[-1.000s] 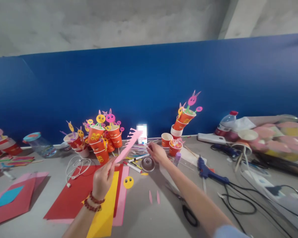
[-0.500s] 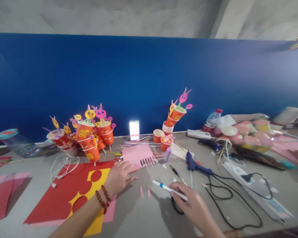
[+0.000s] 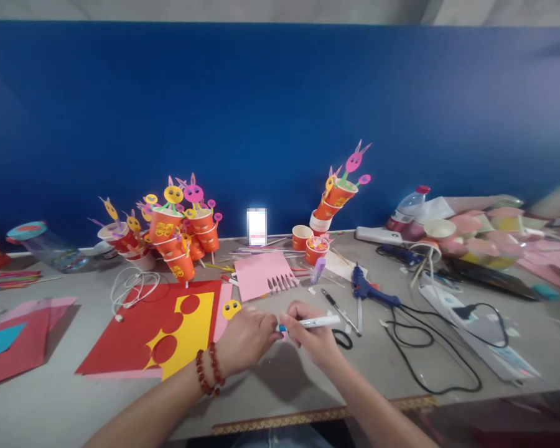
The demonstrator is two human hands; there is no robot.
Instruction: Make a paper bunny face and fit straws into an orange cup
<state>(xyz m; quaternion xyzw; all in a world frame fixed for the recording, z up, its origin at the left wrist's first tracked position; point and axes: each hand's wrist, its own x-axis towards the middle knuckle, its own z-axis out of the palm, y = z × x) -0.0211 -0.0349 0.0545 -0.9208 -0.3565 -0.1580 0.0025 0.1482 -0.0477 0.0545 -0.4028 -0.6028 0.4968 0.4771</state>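
Note:
A white marker [image 3: 321, 322] with a blue cap end lies in my right hand [image 3: 310, 336], held between thumb and fingers and pointing left. My left hand [image 3: 247, 336], with bead bracelets at the wrist, is closed at the blue end, its fingertips meeting the marker there. Just past that hand lies a yellow round face with eyes [image 3: 231, 308]. Pink paper [image 3: 256, 277] with a row of cut points along one edge rests ahead of both hands. Behind the right wrist show black scissor handles [image 3: 343, 339], partly hidden.
Red sheets [image 3: 114, 339] and yellow cut-out paper [image 3: 198, 333] lie left. Orange cups [image 3: 180, 269] with face sticks stand behind. To the right are a blue glue gun [image 3: 368, 289], black cable [image 3: 396, 348] and power strip [image 3: 471, 339]. A purple glue stick [image 3: 318, 270] stands mid-table.
My hands have come together at the marker's blue end; the left hand has left the pink paper. The view has tipped down, and the yellow face is now uncovered.

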